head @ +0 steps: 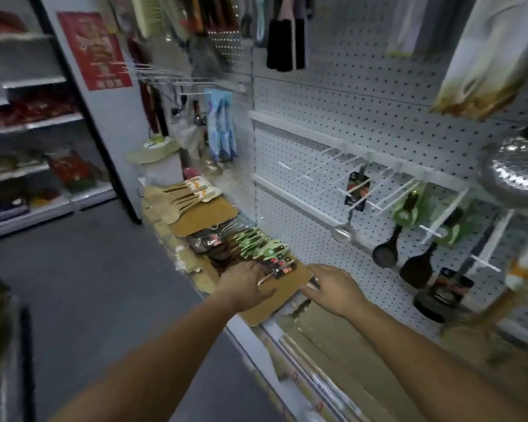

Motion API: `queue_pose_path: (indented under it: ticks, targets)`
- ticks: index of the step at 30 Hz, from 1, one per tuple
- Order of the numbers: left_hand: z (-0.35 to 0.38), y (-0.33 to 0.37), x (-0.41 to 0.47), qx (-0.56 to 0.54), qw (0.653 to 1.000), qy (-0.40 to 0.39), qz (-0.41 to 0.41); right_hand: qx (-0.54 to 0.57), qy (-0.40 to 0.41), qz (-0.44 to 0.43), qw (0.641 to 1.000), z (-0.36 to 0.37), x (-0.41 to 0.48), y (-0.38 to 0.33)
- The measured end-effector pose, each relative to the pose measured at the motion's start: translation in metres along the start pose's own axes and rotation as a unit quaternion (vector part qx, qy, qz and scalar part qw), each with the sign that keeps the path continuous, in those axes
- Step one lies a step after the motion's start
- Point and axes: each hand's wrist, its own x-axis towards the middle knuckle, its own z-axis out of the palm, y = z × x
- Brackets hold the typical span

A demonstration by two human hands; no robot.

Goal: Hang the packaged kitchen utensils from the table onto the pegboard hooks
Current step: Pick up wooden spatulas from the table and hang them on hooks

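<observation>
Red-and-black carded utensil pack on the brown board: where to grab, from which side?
The red-and-black carded utensil pack lies flat, nearest in a fanned row on the flat brown board. Probably pinch its card end by the edges, coming down from above on the aisle side; the white pegboard blocks the far side.

A long low table [323, 333] carries a flat brown board [275, 296] at its middle. On this board lie red-and-black carded utensils [282, 266]. Just beyond the board are green-carded utensils [256, 243], and farther beyond it pale wooden spatulas [177, 205].
</observation>
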Motion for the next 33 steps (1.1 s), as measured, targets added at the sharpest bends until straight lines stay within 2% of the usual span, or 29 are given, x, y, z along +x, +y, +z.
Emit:
queue_pose_path:
  ticks: [8, 17, 24, 33]
  targets:
    - [-0.019, -0.173, -0.030, -0.012, 0.988, -0.043, -0.146, -0.066, -0.026, -0.099, 0.993, 0.035, 0.118, -0.134]
    - [-0.042, -0.345, -0.007, -0.015, 0.980, -0.059, -0.188, -0.070, -0.035, -0.142, 0.987, 0.069, 0.240, -0.274]
    - [-0.043, -0.433, 0.046, -0.022, 0.980, -0.056, -0.190, -0.079, -0.041, -0.157, 0.984, 0.089, 0.331, -0.321]
    - [-0.047, -0.530, 0.163, -0.014, 0.974, -0.072, -0.213, -0.067, -0.072, -0.146, 0.984, 0.116, 0.495, -0.336]
